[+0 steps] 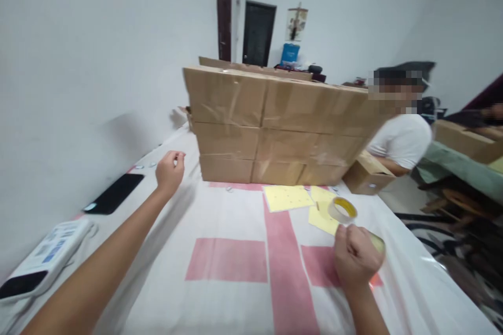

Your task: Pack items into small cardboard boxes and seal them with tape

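My left hand (171, 171) is raised over the left part of the table, its fingers curled together; anything inside them is too small to make out. Near it stands a wall of brown cardboard boxes (286, 141), stacked in rows with clear tape shining on their faces. My right hand (357, 255) is closed at the right front, with a roll of tape (378, 244) partly showing behind its fingers. An orange bit shows below that hand, its kind unclear. Just beyond lies another tape roll (346, 210) on yellow sheets of paper (288, 198).
A white and pink cloth (228, 259) covers the table. At left lie a black phone-like slab (116, 193) and a white device (47, 256) with a cable. A small carton (369, 172) stands at right, beside a person in a white shirt (406, 138).
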A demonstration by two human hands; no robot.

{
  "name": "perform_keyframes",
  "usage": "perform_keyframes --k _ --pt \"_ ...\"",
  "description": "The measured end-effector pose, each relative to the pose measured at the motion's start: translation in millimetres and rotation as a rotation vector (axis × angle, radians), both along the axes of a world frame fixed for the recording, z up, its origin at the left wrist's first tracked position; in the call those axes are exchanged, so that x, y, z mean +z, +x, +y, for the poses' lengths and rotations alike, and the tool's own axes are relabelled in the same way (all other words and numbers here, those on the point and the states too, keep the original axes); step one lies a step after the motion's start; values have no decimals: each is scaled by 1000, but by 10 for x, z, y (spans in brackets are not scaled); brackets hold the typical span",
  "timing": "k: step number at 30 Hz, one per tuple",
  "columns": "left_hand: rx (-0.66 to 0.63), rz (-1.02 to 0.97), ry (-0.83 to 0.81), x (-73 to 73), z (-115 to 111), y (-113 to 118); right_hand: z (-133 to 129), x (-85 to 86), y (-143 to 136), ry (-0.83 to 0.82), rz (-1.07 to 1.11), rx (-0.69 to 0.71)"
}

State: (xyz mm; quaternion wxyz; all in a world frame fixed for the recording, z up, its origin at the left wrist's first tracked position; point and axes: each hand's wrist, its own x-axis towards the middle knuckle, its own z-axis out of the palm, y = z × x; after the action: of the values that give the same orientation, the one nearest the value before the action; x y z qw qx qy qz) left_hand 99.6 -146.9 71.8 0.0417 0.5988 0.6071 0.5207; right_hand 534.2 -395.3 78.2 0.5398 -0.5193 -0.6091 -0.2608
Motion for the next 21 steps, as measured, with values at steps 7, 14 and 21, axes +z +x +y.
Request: perform_keyframes --k 7,14,21 --pt "-211 -399 -258 -820 587 -223 1426 378 -2386 -435 -203 649" --pt "-328 -844 -347 -946 661 -423 3366 16 -4326 -1034 -91 425" --pt "-372 -1273 -374 -919 654 -489 5149 37 -4882 -1105 -24 29"
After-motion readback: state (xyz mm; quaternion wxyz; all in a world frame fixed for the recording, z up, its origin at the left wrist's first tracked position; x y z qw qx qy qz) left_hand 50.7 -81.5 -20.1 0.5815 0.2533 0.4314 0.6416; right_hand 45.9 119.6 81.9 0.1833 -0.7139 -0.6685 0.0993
